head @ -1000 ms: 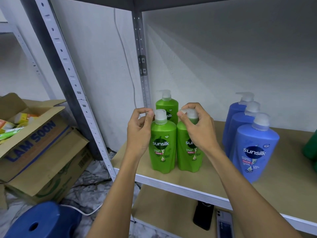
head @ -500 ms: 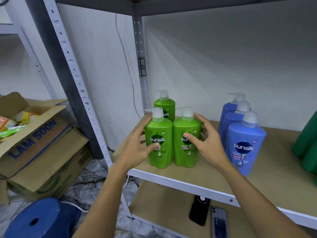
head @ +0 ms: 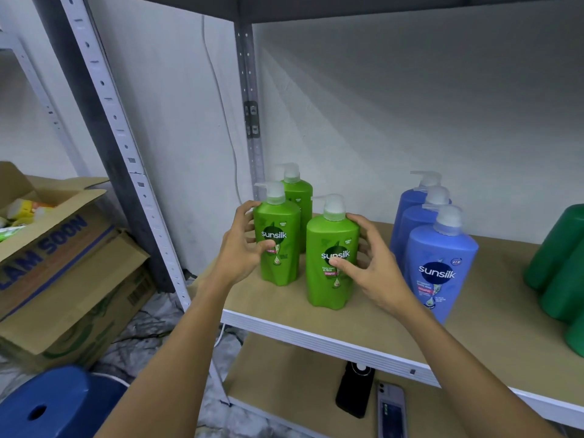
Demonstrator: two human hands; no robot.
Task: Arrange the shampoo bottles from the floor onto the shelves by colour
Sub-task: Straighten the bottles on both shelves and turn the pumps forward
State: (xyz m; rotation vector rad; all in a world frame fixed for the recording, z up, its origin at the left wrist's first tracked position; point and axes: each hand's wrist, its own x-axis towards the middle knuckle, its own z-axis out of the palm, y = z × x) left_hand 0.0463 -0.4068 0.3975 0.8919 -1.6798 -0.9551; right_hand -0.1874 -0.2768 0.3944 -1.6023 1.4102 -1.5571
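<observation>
head view: one cam, looking down at a shelf unit.
L hand (head: 245,248): wrapped round the left front green bottle (head: 278,241) — thumb across the label, fingers curled on its 9 o'clock side. Gripping the body, not the pump.
R hand (head: 369,267): wrapped round the right front green bottle (head: 331,263) — thumb on the label, fingers curled over the shoulder and 3 o'clock side.
green grp: both held bottles upright on the shelf board (head: 395,314), a clear gap between them; right one sits nearer the front edge. Third green bottle (head: 297,197) upright at 12 o'clock behind the left one, close to it, touching or not can't tell.
blue grp: 3 blue bottles in a row front-to-back at 3 o'clock of the green grp, front blue bottle (head: 439,267) near the R hand, not touching it.
dark green: dark green bottles (head: 559,270) at far 3 o'clock on same board, cut by frame edge, count unclear.
lower shelf: black device (head: 354,390) and a phone (head: 390,409) lying flat side by side, at 6 o'clock under the board.
floor side: open cardboard box (head: 63,248) w/ "LAM SOON" print at 9 o'clock, stacked on another box; blue plastic stool (head: 47,403) at 7 o'clock.
frame: perforated upright post (head: 126,153) between box and shelf.
</observation>
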